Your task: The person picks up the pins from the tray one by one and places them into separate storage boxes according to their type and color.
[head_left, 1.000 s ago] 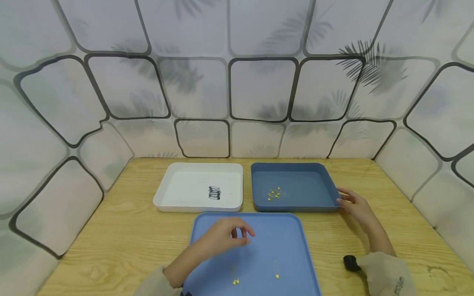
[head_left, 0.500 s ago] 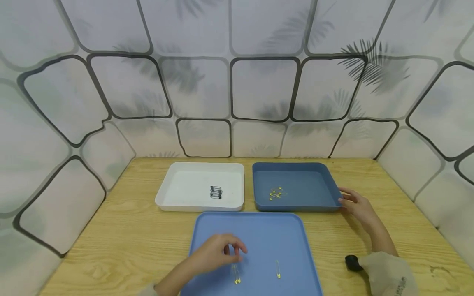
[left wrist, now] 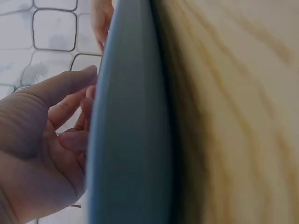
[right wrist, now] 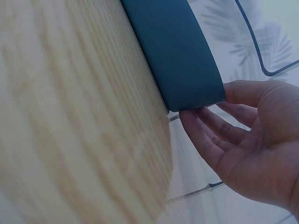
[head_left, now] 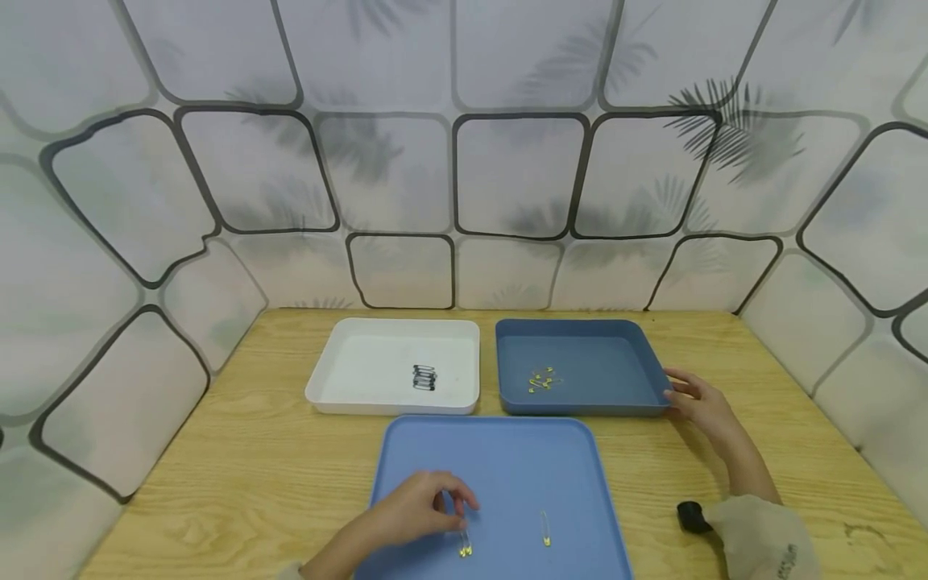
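Over the lighter blue tray [head_left: 522,463], my left hand [head_left: 413,509] has its thumb and fingers bent downward with a gap between them. Its thumb tip is at the upper end of gold safety pins [head_left: 466,551]; whether it touches them is not clear. One more gold safety pin [head_left: 546,529] lies to their right. At the right front corner of the dark blue tray [head_left: 580,408], my right hand [head_left: 703,411] holds the wall, as the right wrist view shows with its thumb [right wrist: 243,92] at the rim and fingers below. Several gold safety pins [head_left: 542,380] lie inside that tray.
Behind the lighter blue tray, left of the dark blue one, stands a white tray [head_left: 370,379] with several black safety pins [head_left: 424,377]. All three trays rest on a wooden table [head_left: 239,451]. A patterned curtain [head_left: 515,177] surrounds its back and sides.
My left hand has come down and slightly left, toward the safety pins on the lighter blue tray. My right hand stays at the dark blue tray's corner.
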Motion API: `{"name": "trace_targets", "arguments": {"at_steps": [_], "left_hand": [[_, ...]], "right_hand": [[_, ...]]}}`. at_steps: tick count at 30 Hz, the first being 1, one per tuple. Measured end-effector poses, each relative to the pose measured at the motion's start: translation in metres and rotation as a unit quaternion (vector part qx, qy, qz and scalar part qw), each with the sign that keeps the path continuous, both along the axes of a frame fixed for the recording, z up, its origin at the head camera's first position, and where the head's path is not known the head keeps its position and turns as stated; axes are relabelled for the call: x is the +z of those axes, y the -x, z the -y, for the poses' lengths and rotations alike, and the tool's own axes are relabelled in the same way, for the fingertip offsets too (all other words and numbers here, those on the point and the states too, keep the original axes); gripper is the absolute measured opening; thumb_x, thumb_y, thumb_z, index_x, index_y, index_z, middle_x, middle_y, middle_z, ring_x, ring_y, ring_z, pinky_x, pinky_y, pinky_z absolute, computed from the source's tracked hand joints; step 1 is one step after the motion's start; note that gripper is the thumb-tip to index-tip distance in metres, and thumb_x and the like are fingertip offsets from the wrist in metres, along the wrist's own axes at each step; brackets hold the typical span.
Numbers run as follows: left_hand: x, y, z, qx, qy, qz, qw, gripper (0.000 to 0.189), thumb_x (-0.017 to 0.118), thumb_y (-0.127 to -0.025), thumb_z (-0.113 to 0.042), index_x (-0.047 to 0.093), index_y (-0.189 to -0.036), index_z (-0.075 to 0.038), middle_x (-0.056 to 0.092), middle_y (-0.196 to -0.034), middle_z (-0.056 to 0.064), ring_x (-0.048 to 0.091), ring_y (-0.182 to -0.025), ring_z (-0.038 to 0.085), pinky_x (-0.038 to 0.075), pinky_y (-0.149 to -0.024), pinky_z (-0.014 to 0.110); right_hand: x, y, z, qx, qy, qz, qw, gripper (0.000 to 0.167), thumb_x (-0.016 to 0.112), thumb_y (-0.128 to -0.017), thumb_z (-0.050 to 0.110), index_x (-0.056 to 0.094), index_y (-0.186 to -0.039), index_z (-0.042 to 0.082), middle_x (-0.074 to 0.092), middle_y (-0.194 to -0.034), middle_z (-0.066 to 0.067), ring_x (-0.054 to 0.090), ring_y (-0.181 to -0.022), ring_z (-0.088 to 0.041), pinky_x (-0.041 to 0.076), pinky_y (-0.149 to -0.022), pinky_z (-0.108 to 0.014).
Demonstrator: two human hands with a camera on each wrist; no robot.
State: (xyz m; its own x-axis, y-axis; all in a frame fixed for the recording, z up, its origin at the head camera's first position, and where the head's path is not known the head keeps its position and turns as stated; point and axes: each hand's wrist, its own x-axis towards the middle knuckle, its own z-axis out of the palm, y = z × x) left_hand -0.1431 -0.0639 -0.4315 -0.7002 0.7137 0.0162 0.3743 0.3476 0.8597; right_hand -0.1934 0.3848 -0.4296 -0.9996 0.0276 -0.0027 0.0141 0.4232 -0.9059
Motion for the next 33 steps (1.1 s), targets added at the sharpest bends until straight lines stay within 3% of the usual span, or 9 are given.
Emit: {"name": "trace_targets", "arguments": {"at_steps": [8, 18, 23, 28, 33], "left_hand": [[-0.0081, 0.003, 0.0048, -0.009, 0.007, -0.002, 0.9999, 0.021, 0.076, -0.072, -0.004, 0.069, -0.091, -0.009, 0.056, -0.077, -0.011, 0.043, -0.055, -0.001, 0.039, -0.05, 0.017], [-0.0087, 0.0023, 0.0049, -0.011, 0.045, -0.025, 0.9986, 0.019, 0.077, -0.07, -0.003, 0.071, -0.086, -0.013, 0.053, -0.078, -0.015, 0.044, -0.059, -0.002, 0.039, -0.054, 0.017], [-0.0099, 0.0018, 0.0042, -0.008, 0.051, -0.029, 0.9982, 0.016, 0.077, -0.07, -0.004, 0.072, -0.083, -0.014, 0.053, -0.076, -0.016, 0.044, -0.06, -0.002, 0.04, -0.055, 0.017], [-0.0104, 0.002, 0.0034, -0.017, 0.059, -0.054, 0.9967, 0.02, 0.077, -0.07, -0.005, 0.071, -0.086, -0.016, 0.053, -0.078, -0.017, 0.043, -0.058, -0.002, 0.039, -0.054, 0.016], [-0.0091, 0.0019, 0.0025, -0.028, 0.051, -0.053, 0.9969, 0.023, 0.077, -0.07, -0.003, 0.071, -0.089, -0.016, 0.055, -0.079, -0.017, 0.043, -0.058, -0.003, 0.04, -0.054, 0.016]], "right_hand": [[-0.001, 0.0002, -0.0005, 0.0, -0.002, -0.004, 1.0, 0.055, 0.048, -0.097, 0.017, 0.024, -0.139, -0.01, 0.032, -0.129, -0.038, 0.056, -0.093, -0.009, 0.049, -0.079, -0.029], [-0.0027, 0.0013, -0.0024, 0.002, -0.007, 0.006, 1.0, 0.057, 0.047, -0.097, 0.02, 0.023, -0.14, -0.008, 0.032, -0.131, -0.037, 0.055, -0.098, -0.015, 0.048, -0.081, -0.031], [-0.0032, 0.0016, -0.0028, 0.002, -0.007, 0.003, 1.0, 0.056, 0.048, -0.097, 0.019, 0.024, -0.14, -0.009, 0.032, -0.131, -0.037, 0.055, -0.095, -0.011, 0.048, -0.08, -0.03], [-0.0031, 0.0013, -0.0027, 0.003, -0.007, 0.0, 1.0, 0.056, 0.048, -0.097, 0.019, 0.024, -0.139, -0.009, 0.033, -0.13, -0.037, 0.055, -0.094, -0.009, 0.048, -0.08, -0.03], [-0.0036, 0.0015, -0.0028, 0.003, -0.006, 0.001, 1.0, 0.057, 0.048, -0.097, 0.02, 0.023, -0.14, -0.008, 0.032, -0.13, -0.037, 0.056, -0.095, -0.013, 0.049, -0.08, -0.031]]}}
